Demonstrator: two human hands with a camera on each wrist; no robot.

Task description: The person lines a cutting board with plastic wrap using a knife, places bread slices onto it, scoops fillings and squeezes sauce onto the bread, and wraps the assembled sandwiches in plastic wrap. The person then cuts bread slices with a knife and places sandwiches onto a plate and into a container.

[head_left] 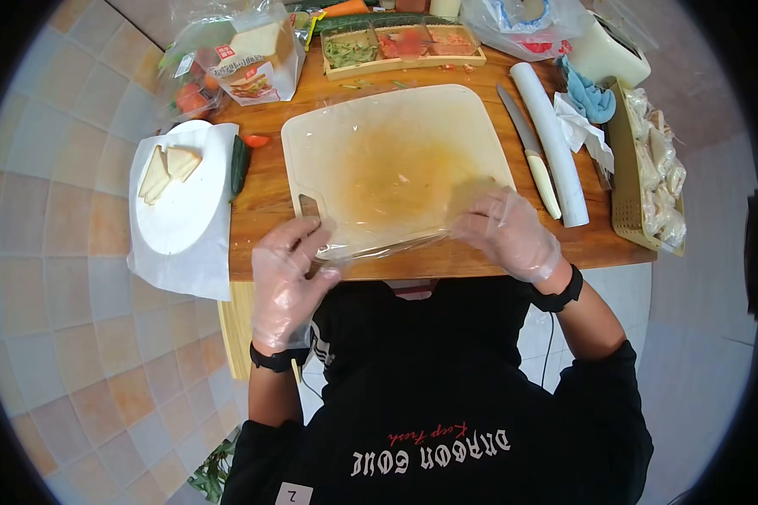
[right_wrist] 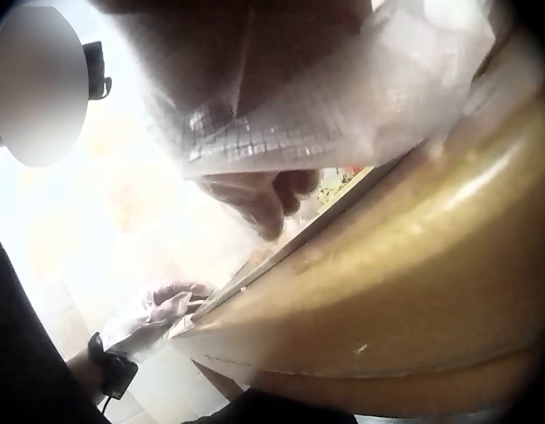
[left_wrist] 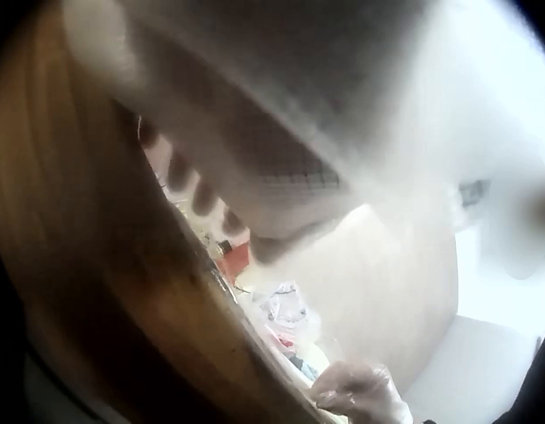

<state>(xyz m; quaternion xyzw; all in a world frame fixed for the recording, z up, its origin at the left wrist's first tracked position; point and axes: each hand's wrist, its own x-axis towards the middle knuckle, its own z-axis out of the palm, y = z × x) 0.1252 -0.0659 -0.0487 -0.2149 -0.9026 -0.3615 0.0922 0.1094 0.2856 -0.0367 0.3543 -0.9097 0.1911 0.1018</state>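
Observation:
A clear plastic film (head_left: 387, 246) lies over the cream cutting board (head_left: 472, 105), its wrinkled near edge running between the two hands. My left hand (head_left: 288, 273), in a clear glove, pinches the film's left end beside the board's handle slot. At the lower right corner my gloved right hand (head_left: 509, 233) grips the other end with bent fingers. An orange-brown stain marks the board's middle. In the left wrist view the right hand (left_wrist: 360, 393) appears beyond the board; in the right wrist view the left hand (right_wrist: 153, 318) is at the board's far end.
Left: a white plate (head_left: 173, 223) with bread pieces and a cucumber (head_left: 240, 167). Behind: bagged bread (head_left: 261, 67) and a divided tray (head_left: 400, 52) of chopped fillings. Right: a knife (head_left: 541, 177), a white roll (head_left: 552, 147) and a basket (head_left: 632, 206) of wrapped items.

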